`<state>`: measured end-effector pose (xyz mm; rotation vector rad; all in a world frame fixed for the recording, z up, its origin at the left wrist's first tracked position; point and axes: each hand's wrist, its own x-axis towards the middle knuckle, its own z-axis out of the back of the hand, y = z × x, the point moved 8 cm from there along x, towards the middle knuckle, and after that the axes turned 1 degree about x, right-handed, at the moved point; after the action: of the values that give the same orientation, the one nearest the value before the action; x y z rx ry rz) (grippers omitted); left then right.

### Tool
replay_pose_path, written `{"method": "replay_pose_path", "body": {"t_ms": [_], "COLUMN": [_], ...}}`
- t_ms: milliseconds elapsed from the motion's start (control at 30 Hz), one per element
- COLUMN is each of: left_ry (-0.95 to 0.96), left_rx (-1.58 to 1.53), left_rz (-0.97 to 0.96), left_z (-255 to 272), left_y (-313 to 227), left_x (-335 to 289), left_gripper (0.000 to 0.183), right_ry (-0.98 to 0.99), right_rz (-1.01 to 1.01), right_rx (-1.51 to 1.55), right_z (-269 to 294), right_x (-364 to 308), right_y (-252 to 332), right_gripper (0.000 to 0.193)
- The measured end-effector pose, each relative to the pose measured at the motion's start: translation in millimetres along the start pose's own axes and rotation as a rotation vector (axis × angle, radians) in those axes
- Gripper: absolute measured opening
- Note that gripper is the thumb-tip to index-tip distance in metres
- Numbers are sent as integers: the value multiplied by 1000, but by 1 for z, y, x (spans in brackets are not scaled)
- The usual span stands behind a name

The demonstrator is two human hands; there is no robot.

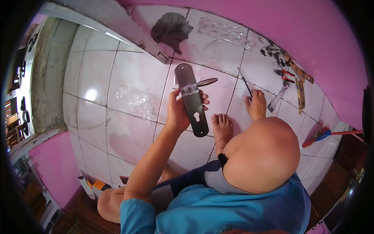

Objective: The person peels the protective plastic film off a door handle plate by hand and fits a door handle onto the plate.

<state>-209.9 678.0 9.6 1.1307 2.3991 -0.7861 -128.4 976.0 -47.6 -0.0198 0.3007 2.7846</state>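
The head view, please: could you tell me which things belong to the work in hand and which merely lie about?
In hand:
- door handle plate, with its lever, held by the left hand

Lying about:
- screwdriver
- pliers
- grey rag
- clear plastic wrap
- brush

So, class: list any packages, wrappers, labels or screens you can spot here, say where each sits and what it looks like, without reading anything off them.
Clear plastic wrapper: crumpled on the white tiles by the pink wall, transparent and shiny.
Second clear plastic sheet: flat on the tiles left of the left hand holding the dark door handle plate.
Small boxes: floor at lower left, white and orange.
Screens: none.
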Motion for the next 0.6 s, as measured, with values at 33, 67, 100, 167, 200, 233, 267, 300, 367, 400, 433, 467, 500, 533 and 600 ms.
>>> {"method": "replay_pose_path", "body": {"t_ms": [33, 67, 100, 167, 200, 233, 267, 300, 367, 400, 433, 467, 500, 533, 600], "left_ry": [41, 60, 79, 85, 87, 82, 90, 83, 70, 60, 52, 42, 28, 10, -22], "left_rx": [-2, -8, -14, 0, 42, 80, 49, 45, 46, 63, 61, 88, 119, 142, 170], "left_rz": [17, 29, 41, 44, 53, 62, 53, 51, 41, 36, 33, 23, 10, -1, -7], "left_z": [-3, -3, -3, -7, -8, -6, -5, -2, -2, 0, 3, 5, 8, 9, 10], "left_y": [2, 3, 3, 2, 2, 2, 1, 0, -1, -1, 0, 1, 0, -1, 0], "left_x": [5, 10, 14, 23, 27, 29, 30, 31, 36, 38, 39, 42, 43, 45, 47], "left_gripper": [65, 65, 65, 65, 64, 64, 63, 63, 64, 63, 63, 63, 62, 61, 60], "right_ry": [46, 35, 36, -59, -92, -83, -72, -65, 78, 87, 239, 384, 385, 405, 423], "right_rz": [30, 61, 62, 71, 76, 71, 66, 70, 94, 97, 139, 173, 170, 267, 355], "right_rx": [-4, -24, -26, 84, 120, 234, 352, 354, 625, 628, 632, 624, 624, 562, 499], "right_z": [-5, -5, -8, -1, 2, 9, 18, 29, 55, 79, 97, 108, 116, 121, 128], "right_x": [-2, -3, -4, -5, -4, -3, -2, -2, 0, 3, 6, 5, 6, 4, 2], "right_y": [-1, -1, -2, -1, -1, 7, 16, 27, 50, 65, 89, 104, 110, 118, 130], "right_gripper": [33, 27, 27, 22, 20, 19, 18, 18, 27, 27, 34, 42, 42, 46, 51]}}
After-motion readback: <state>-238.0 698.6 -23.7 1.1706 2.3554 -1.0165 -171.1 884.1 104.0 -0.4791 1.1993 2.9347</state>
